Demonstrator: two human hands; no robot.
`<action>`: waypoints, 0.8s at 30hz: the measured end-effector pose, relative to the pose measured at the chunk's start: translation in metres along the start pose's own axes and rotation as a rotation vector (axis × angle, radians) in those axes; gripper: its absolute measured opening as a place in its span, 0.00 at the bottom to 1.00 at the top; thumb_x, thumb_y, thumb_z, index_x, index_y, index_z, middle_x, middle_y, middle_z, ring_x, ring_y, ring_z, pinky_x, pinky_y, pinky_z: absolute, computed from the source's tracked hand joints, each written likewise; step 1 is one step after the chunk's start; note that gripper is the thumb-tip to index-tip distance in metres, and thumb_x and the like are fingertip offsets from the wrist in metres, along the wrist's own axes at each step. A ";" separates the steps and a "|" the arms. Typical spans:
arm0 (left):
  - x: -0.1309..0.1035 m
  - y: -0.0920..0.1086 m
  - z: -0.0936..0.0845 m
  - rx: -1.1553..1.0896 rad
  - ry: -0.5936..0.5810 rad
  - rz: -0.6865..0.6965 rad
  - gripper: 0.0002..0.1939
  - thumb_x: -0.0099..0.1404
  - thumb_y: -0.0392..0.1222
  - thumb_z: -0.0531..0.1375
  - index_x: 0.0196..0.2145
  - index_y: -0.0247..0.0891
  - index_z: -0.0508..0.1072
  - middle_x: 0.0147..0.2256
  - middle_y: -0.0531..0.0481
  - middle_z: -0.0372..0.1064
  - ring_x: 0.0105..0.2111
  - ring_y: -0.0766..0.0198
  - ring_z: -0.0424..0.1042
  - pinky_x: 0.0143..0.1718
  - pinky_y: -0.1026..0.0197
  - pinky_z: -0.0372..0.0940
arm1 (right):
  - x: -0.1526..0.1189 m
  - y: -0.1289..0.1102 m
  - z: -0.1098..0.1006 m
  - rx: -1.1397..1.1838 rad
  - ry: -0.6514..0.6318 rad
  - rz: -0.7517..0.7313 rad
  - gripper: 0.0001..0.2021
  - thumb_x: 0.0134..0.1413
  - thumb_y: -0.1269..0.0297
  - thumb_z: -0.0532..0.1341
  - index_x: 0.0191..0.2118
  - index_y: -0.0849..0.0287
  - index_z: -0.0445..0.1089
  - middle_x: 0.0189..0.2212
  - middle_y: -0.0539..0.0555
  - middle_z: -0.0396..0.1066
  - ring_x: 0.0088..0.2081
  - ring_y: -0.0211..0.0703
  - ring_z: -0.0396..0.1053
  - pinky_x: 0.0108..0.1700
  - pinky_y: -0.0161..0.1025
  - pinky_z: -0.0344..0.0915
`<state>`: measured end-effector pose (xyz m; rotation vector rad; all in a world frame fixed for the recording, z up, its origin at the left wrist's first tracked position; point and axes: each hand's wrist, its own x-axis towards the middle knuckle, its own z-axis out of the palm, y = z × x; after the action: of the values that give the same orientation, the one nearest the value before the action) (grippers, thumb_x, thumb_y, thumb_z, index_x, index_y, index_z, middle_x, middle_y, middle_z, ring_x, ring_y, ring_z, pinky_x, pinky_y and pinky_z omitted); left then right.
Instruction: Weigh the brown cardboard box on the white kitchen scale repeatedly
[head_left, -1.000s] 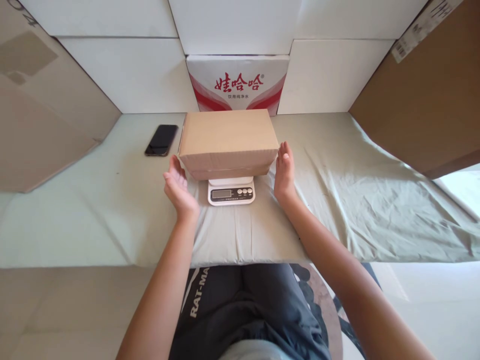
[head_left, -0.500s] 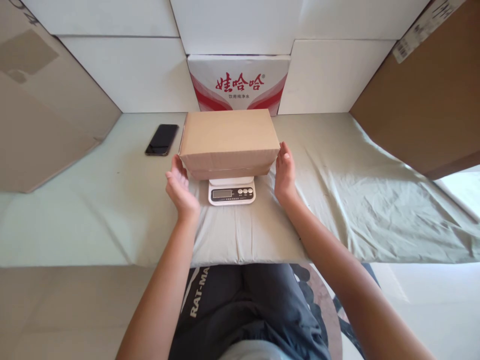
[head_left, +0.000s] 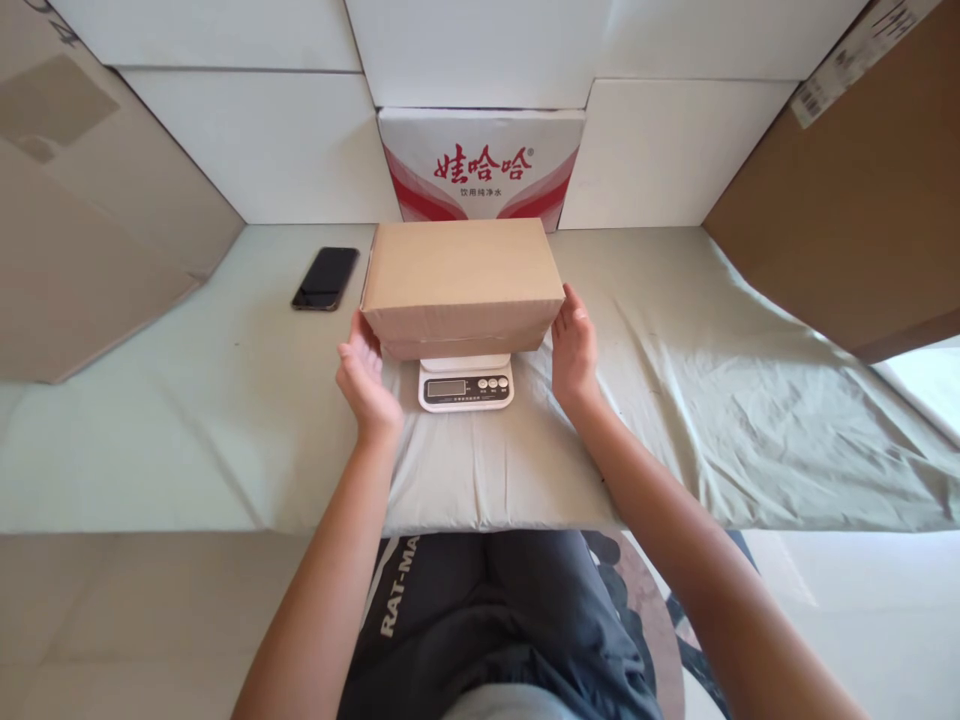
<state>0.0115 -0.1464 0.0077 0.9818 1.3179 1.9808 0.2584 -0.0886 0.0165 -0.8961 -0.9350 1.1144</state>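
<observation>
A closed brown cardboard box (head_left: 463, 262) rests on a small white kitchen scale (head_left: 466, 404), hiding most of its platform. The scale's display and buttons face me, and I can read no figure on the display. My left hand (head_left: 367, 378) is at the box's near left corner, fingers stretched up along its side. At the near right corner my right hand (head_left: 576, 348) is upright, palm turned inward and fingers extended. Both hands are open and very close to the box; whether the fingertips touch it I cannot tell.
A black phone (head_left: 325, 279) lies left of the box on the pale green cloth (head_left: 247, 440). Behind stands a red-and-white printed carton (head_left: 484, 165) among white boxes (head_left: 679, 150). Large brown cartons flank the left (head_left: 105, 220) and right (head_left: 862, 210).
The whole view has shifted slightly. My left hand has moved a touch right, closer to the box; the box and scale look unchanged.
</observation>
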 end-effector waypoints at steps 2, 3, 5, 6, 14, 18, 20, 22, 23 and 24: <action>-0.002 0.003 0.002 -0.021 0.007 -0.002 0.52 0.71 0.82 0.52 0.72 0.37 0.74 0.77 0.32 0.63 0.80 0.41 0.59 0.80 0.43 0.56 | -0.004 -0.006 0.001 -0.002 -0.034 -0.010 0.43 0.52 0.27 0.64 0.70 0.43 0.68 0.81 0.49 0.61 0.85 0.57 0.51 0.88 0.63 0.45; -0.002 0.004 0.003 -0.028 0.012 -0.003 0.54 0.69 0.83 0.54 0.71 0.35 0.75 0.76 0.30 0.64 0.79 0.40 0.61 0.80 0.42 0.57 | -0.006 -0.008 0.001 -0.011 -0.057 -0.021 0.42 0.55 0.27 0.63 0.70 0.42 0.68 0.81 0.48 0.61 0.85 0.57 0.51 0.88 0.63 0.45; -0.004 0.006 0.004 -0.030 0.013 -0.004 0.55 0.66 0.85 0.56 0.69 0.34 0.78 0.74 0.29 0.67 0.78 0.38 0.63 0.79 0.42 0.58 | -0.010 -0.012 0.002 -0.041 -0.117 -0.060 0.39 0.59 0.28 0.61 0.71 0.39 0.68 0.80 0.46 0.62 0.85 0.58 0.51 0.88 0.63 0.47; -0.004 0.006 0.005 -0.028 0.008 -0.004 0.55 0.65 0.85 0.57 0.68 0.35 0.79 0.74 0.30 0.68 0.78 0.38 0.64 0.79 0.42 0.58 | -0.012 -0.013 0.003 -0.062 -0.154 -0.089 0.38 0.61 0.28 0.60 0.71 0.39 0.68 0.80 0.45 0.63 0.85 0.58 0.52 0.88 0.63 0.48; -0.007 0.012 0.009 -0.052 -0.055 -0.014 0.53 0.63 0.86 0.60 0.63 0.37 0.83 0.71 0.33 0.72 0.77 0.35 0.64 0.78 0.41 0.60 | -0.019 -0.020 0.014 -0.136 -0.289 -0.266 0.33 0.69 0.33 0.55 0.72 0.37 0.68 0.78 0.46 0.66 0.84 0.60 0.53 0.87 0.61 0.50; 0.008 0.032 0.004 0.012 -0.149 0.000 0.50 0.64 0.84 0.62 0.63 0.38 0.84 0.70 0.35 0.75 0.76 0.36 0.65 0.78 0.40 0.61 | -0.011 -0.037 0.017 -0.149 -0.262 -0.303 0.33 0.67 0.32 0.55 0.71 0.38 0.68 0.76 0.48 0.68 0.84 0.62 0.53 0.88 0.63 0.49; 0.024 0.045 0.003 0.035 -0.227 -0.015 0.48 0.65 0.83 0.63 0.62 0.39 0.84 0.68 0.37 0.76 0.76 0.35 0.66 0.78 0.39 0.63 | 0.002 -0.045 0.019 -0.146 -0.260 -0.330 0.34 0.65 0.30 0.56 0.70 0.38 0.68 0.75 0.47 0.69 0.84 0.62 0.51 0.88 0.63 0.48; 0.044 0.054 0.007 0.014 -0.309 -0.024 0.45 0.66 0.81 0.63 0.61 0.41 0.85 0.67 0.40 0.79 0.76 0.37 0.66 0.77 0.40 0.64 | 0.021 -0.050 0.023 -0.149 -0.270 -0.365 0.35 0.63 0.28 0.56 0.69 0.36 0.68 0.75 0.45 0.69 0.85 0.61 0.49 0.89 0.62 0.45; 0.055 0.054 0.011 -0.001 -0.334 -0.016 0.42 0.68 0.80 0.62 0.61 0.44 0.85 0.66 0.42 0.79 0.77 0.39 0.65 0.78 0.41 0.64 | 0.032 -0.049 0.026 -0.158 -0.275 -0.381 0.36 0.63 0.26 0.55 0.70 0.36 0.67 0.75 0.45 0.68 0.85 0.60 0.47 0.89 0.62 0.44; 0.066 0.053 0.016 -0.016 -0.346 -0.005 0.40 0.70 0.79 0.61 0.61 0.45 0.84 0.66 0.44 0.79 0.77 0.41 0.65 0.78 0.42 0.64 | 0.044 -0.046 0.029 -0.168 -0.273 -0.392 0.38 0.62 0.24 0.54 0.70 0.35 0.66 0.74 0.45 0.68 0.86 0.59 0.46 0.89 0.61 0.44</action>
<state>-0.0164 -0.1060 0.0782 1.2451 1.1082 1.7179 0.2535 -0.0518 0.0764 -0.6629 -1.3805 0.8380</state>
